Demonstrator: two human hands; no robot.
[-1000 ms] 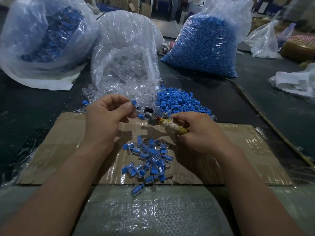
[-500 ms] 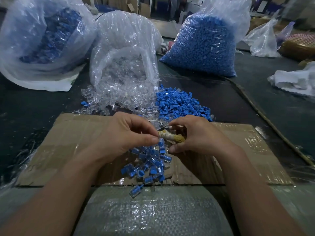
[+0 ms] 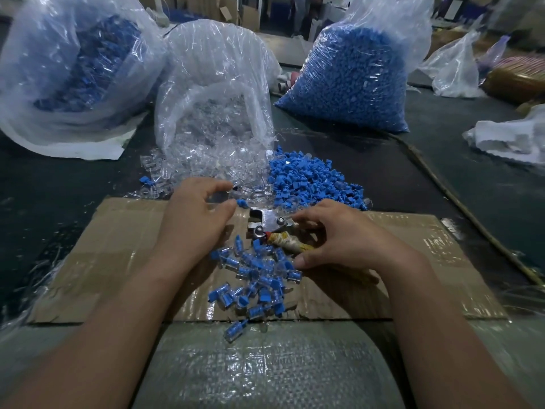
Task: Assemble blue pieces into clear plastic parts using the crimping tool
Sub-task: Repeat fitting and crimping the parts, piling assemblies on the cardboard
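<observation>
Care suits the clear plastic parts spilled at the far edge of the cardboard, left of the blue pieces: seemingly light, stiff and slippery, they are best pinched across flat sides, where the left hand curls, grip unclear, while the right hand clasps the crimping tool.

Bare left forearm and right forearm reach forward, wrists close together. The left hand, palm down, curls its fingers ahead; whether they pinch anything is unclear. The right hand grips the tool between thumb and fingers.
</observation>
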